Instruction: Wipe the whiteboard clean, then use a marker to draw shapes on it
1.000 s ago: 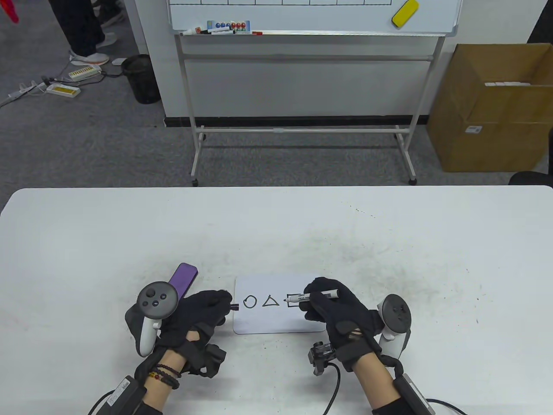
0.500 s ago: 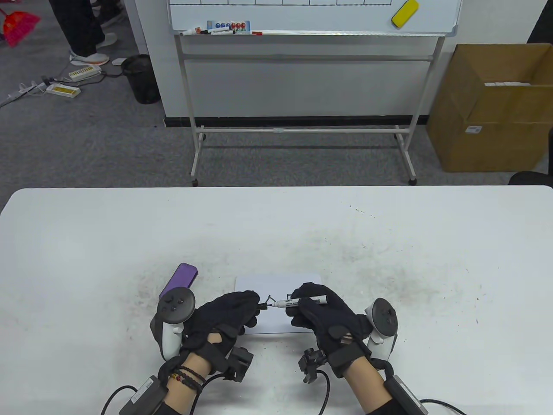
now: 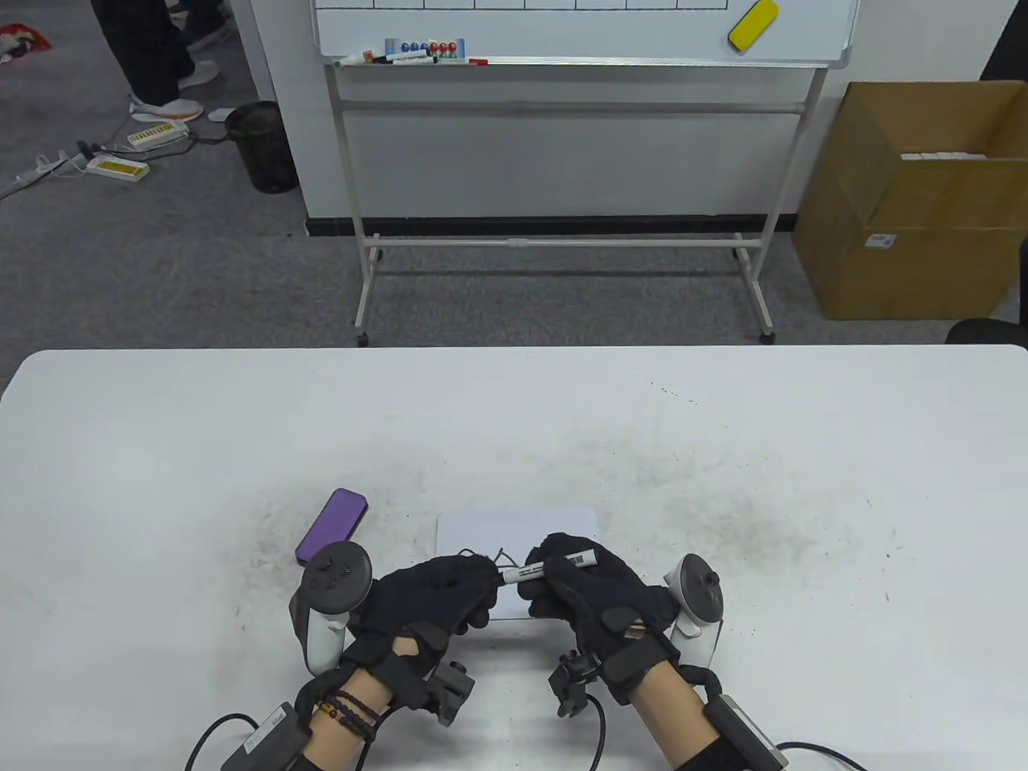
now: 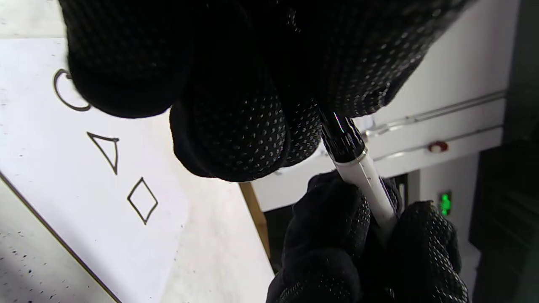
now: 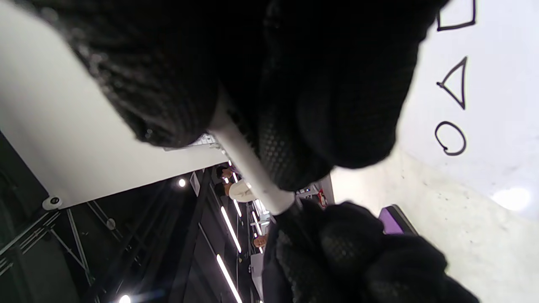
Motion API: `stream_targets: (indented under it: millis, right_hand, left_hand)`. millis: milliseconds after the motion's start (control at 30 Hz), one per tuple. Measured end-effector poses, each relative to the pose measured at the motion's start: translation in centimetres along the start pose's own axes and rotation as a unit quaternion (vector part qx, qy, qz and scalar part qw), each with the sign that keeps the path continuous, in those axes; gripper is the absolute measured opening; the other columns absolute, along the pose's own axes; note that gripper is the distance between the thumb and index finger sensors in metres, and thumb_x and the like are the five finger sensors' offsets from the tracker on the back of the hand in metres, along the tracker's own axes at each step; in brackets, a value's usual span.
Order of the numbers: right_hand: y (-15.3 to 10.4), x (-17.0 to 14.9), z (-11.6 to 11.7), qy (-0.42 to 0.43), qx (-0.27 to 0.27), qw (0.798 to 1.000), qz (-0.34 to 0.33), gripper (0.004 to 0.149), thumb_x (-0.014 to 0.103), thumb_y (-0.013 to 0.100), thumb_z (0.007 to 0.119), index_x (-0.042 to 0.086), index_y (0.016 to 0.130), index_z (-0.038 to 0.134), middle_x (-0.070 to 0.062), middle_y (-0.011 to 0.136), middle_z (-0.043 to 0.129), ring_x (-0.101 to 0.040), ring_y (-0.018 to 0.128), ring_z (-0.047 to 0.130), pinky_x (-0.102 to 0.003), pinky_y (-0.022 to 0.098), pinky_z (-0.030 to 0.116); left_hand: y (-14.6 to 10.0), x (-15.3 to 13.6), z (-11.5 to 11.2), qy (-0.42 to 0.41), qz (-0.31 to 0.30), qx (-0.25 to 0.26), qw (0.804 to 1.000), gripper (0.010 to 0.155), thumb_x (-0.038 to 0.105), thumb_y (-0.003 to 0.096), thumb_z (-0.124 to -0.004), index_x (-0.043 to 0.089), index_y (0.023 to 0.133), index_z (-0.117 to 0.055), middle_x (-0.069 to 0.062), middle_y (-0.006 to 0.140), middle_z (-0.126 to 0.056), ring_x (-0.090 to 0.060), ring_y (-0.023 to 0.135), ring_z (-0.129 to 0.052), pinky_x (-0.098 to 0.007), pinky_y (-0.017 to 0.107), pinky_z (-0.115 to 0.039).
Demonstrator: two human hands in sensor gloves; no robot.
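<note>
We see the R hand [image 3: 590, 594] gripping the marker [image 3: 546, 567] w/ curled fingers. L hand [image 3: 434, 598] pinches its cap [image 4: 343, 136], apparently seated, above the board [image 3: 514, 526].

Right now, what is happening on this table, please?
A person in black gloves is capping a marker over a small whiteboard. The right hand grips the white barrel, and the left hand holds the black cap on its tip. A circle, a triangle and a square are drawn on the board. A purple eraser lies to its left.
</note>
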State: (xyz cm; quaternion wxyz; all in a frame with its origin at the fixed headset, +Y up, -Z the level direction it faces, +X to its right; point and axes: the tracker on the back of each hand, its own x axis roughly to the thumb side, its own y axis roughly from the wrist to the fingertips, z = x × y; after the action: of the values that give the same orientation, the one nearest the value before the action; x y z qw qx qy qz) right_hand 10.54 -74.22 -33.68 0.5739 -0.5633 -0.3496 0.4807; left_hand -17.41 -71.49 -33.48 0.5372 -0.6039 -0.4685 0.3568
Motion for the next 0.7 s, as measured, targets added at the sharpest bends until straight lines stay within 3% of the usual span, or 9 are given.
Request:
stream_targets:
  millis: [333,433,533,700]
  right_hand:
    - [0.4,0.2,0.2,-0.001,0.026,1.0,-0.012,0.047,0.036,0.03,0.099,0.022,0.074,0.093,-0.011,0.07,0.101,-0.026,0.048,0.117,-0.031,0.031,0.102]
    - [0.2,0.4,0.5,-0.013,0.008,1.0,-0.01,0.047,0.037,0.031,0.098,0.023,0.076,0.092,-0.009,0.071,0.1,-0.024,0.049,0.116,-0.031,0.033,0.1]
    - [-0.2,0.8,1.1,0.028,0.039,0.999,0.006,0.055,0.036,0.032,0.097,0.02,0.083,0.087,-0.009,0.08,0.096,-0.026,0.059,0.111,-0.034,0.042,0.097]
    - [-0.2,1.2,0.9,-0.004,0.008,1.0,-0.02,0.052,0.037,0.033,0.097,0.027,0.083,0.087,-0.003,0.079,0.097,-0.024,0.059,0.106,-0.034,0.042,0.091]
  left_hand:
    - [0.1,0.4,-0.3,-0.01,-0.026,-0.01,1.0,0.041,0.036,0.0358,-0.087,0.019,0.072,-0.093,-0.007,0.054,-0.109,-0.017,0.037,-0.113,-0.034,0.031,-0.098]
    - [0.4,0.1,-0.2,-0.012,-0.022,-0.015,1.0,0.041,0.037,0.0367,-0.086,0.021,0.074,-0.092,-0.005,0.056,-0.109,-0.016,0.04,-0.113,-0.033,0.033,-0.098]
    - [0.5,0.0,-0.1,-0.044,-0.019,-0.016,0.999,0.041,0.038,0.0378,-0.085,0.024,0.076,-0.091,-0.002,0.06,-0.108,-0.015,0.044,-0.113,-0.033,0.036,-0.097]
    - [0.1,0.4,-1.1,-0.003,-0.047,-0.01,0.999,0.042,0.039,0.0393,-0.084,0.024,0.078,-0.089,-0.002,0.065,-0.106,-0.019,0.051,-0.111,-0.038,0.039,-0.093]
